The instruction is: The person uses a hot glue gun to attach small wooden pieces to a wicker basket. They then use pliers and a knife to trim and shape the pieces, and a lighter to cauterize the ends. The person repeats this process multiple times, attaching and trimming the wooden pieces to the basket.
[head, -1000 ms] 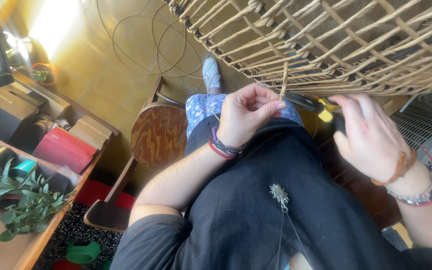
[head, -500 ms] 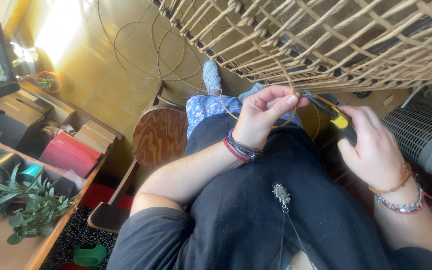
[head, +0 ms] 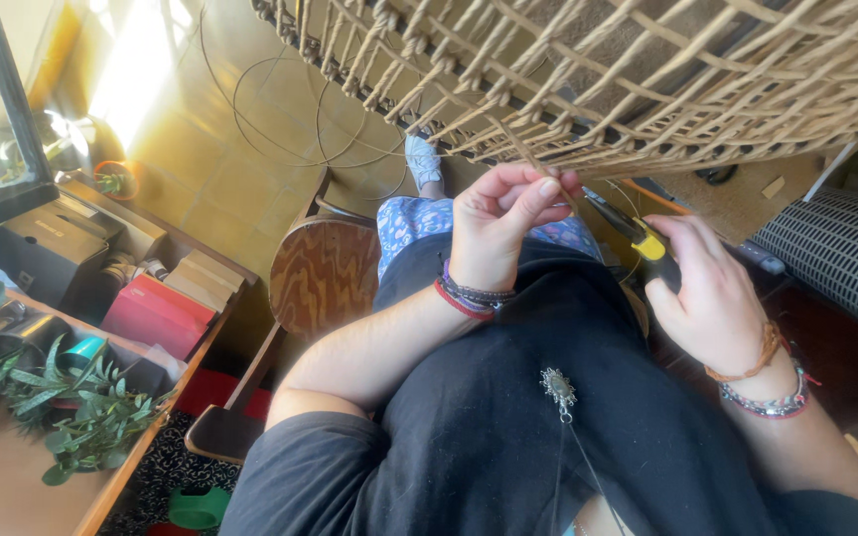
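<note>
A large woven wicker panel (head: 647,79) of tan cane strands hangs across the top of the view. My left hand (head: 503,223) pinches one loose cane strand (head: 528,154) at the panel's lower edge, thumb and fingers closed on it. My right hand (head: 712,298) grips pliers with yellow and black handles (head: 643,238), their jaws pointing toward the strand beside my left fingers. Both wrists wear bracelets. My lap, in a black garment with a small pendant (head: 558,387), lies below.
A round wooden stool (head: 325,273) stands by my knees. Thin cane loops (head: 280,109) lie on the tiled floor. A red box (head: 156,313), cardboard boxes and green leaves (head: 81,417) crowd the left. A white ribbed heater (head: 836,248) stands on the right.
Both hands have risen toward the panel's edge. My left hand now pinches the strand higher up, and the pliers have come nearer to it.
</note>
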